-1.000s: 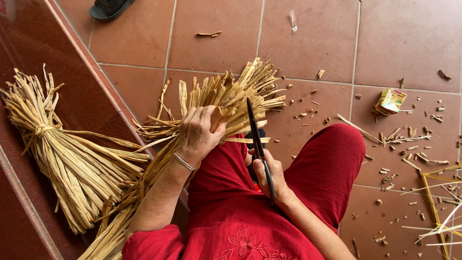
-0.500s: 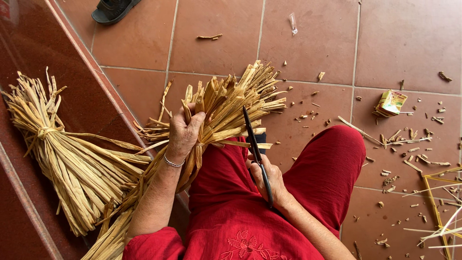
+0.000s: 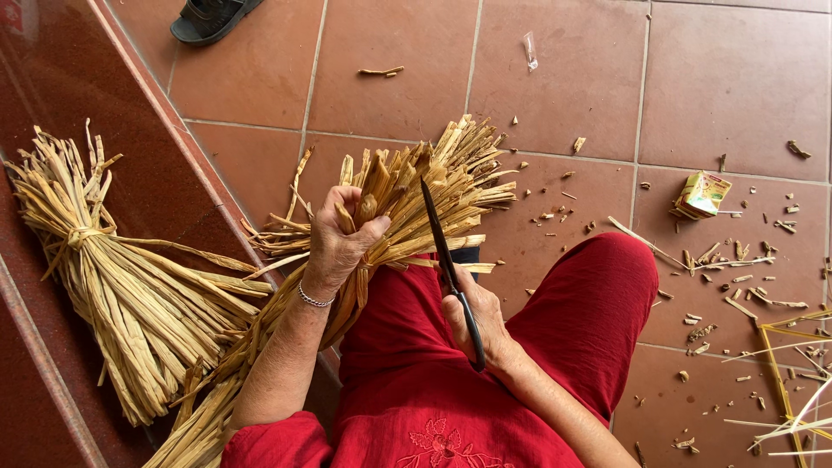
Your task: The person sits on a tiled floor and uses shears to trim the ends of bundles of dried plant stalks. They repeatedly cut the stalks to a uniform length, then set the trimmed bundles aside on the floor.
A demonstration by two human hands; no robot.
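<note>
The left hand (image 3: 340,243) grips a bundle of dry straw (image 3: 407,195) over the lap. Just right of it, the right hand (image 3: 477,325) closes around black scissors (image 3: 446,260), blades touching the straw.

A tied straw bundle (image 3: 113,286) lies at the left on the dark red step (image 3: 52,113). A black sandal (image 3: 208,17) sits far left. A small crumpled carton (image 3: 702,193) and straw scraps (image 3: 737,269) litter the tiled floor (image 3: 555,78) at right.

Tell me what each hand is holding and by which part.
The left hand grips a bundle of dried straw strips around its middle, just below the splayed cut ends. The right hand holds dark scissors by the handle end, blades pointing up into the bundle.
</note>
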